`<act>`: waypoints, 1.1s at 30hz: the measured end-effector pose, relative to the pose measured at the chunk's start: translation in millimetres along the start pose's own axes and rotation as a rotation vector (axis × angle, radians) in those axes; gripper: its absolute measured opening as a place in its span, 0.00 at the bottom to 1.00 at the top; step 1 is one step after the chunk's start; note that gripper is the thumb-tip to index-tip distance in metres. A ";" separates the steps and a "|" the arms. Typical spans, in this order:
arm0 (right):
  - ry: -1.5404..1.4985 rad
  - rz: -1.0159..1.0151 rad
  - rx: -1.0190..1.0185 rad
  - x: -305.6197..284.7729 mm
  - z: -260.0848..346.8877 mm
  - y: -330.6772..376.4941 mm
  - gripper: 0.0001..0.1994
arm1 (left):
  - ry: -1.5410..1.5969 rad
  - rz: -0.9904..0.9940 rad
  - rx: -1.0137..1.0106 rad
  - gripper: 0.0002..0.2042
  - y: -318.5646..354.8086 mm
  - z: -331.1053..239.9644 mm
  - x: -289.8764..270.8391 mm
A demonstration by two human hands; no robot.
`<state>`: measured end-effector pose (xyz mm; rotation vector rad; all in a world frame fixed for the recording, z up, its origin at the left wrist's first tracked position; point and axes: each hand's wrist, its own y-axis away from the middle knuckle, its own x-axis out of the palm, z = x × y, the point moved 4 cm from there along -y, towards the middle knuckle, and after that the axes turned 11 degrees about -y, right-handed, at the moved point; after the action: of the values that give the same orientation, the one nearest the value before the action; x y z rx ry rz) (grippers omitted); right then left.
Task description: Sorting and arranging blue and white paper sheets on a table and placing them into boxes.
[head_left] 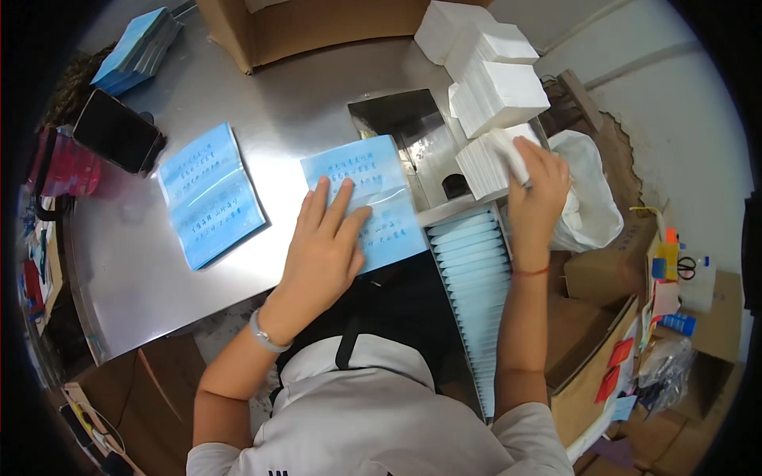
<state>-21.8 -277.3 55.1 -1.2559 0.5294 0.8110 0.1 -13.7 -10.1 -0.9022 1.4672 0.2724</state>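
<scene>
My left hand (pixel 324 247) lies with spread fingers on a blue printed plastic sleeve (pixel 393 214), which rests flat at the table's front edge. At the right, my right hand (pixel 541 182) pinches a small white folded tissue bundle (pixel 510 159) between thumb and fingers. It is held beside the near end of a row of white folded tissue stacks (pixel 502 95). Left of my left hand lies a pile of blue printed sleeves (pixel 213 194). A long tray just below my right hand holds a row of blue-wrapped packs (pixel 472 278).
A metal table (pixel 119 254) spans the left and middle. On it stand a phone (pixel 119 131), more blue packs (pixel 136 51) and a cardboard box (pixel 317 32). A dark metal plate (pixel 405 123) adjoins the tissues. To the right are a white plastic bag (pixel 591 198) and cartons (pixel 611 266).
</scene>
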 end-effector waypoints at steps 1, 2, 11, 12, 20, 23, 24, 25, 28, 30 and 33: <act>-0.158 0.106 0.026 8.0 21.5 7.2 0.15 | 0.001 0.000 -0.006 0.22 -1.2 4.6 -5.5; -0.315 0.211 0.055 17.9 56.2 16.8 0.12 | 0.050 0.048 -0.025 0.25 -3.9 10.6 -15.2; -0.344 0.440 -0.279 84.4 114.2 20.8 0.12 | 0.092 -0.137 -0.088 0.19 0.1 7.1 -5.6; -0.511 0.522 -0.314 85.0 112.4 21.8 0.12 | 0.040 0.011 -0.027 0.19 2.8 3.4 -4.1; -0.013 -0.040 0.056 23.7 23.6 15.2 0.10 | 0.101 0.374 -0.243 0.23 -23.1 23.0 -9.7; -0.073 -0.019 0.175 21.9 18.6 13.5 0.11 | -0.214 0.092 0.015 0.25 -52.5 7.1 -7.5; -0.077 -0.017 0.173 18.9 17.7 12.2 0.11 | -0.173 0.121 0.091 0.25 -55.1 4.5 1.7; -0.123 0.026 0.175 16.8 16.3 10.4 0.12 | -0.176 0.122 0.085 0.25 -52.4 6.9 -0.4; -0.164 0.082 0.131 5.6 -2.2 5.7 0.14 | -0.190 0.250 -0.118 0.24 -36.5 16.5 -15.3; -0.109 0.060 0.049 7.3 -7.9 -0.9 0.18 | -0.096 0.295 -0.093 0.22 -19.9 6.2 -15.6; -0.306 0.016 -0.131 17.4 75.6 25.6 0.13 | 0.150 0.279 -0.077 0.22 -16.3 11.0 -11.3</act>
<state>-36.8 -197.6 45.2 -1.2189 0.2427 1.0434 17.4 -13.1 4.6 -0.7908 1.7336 0.4783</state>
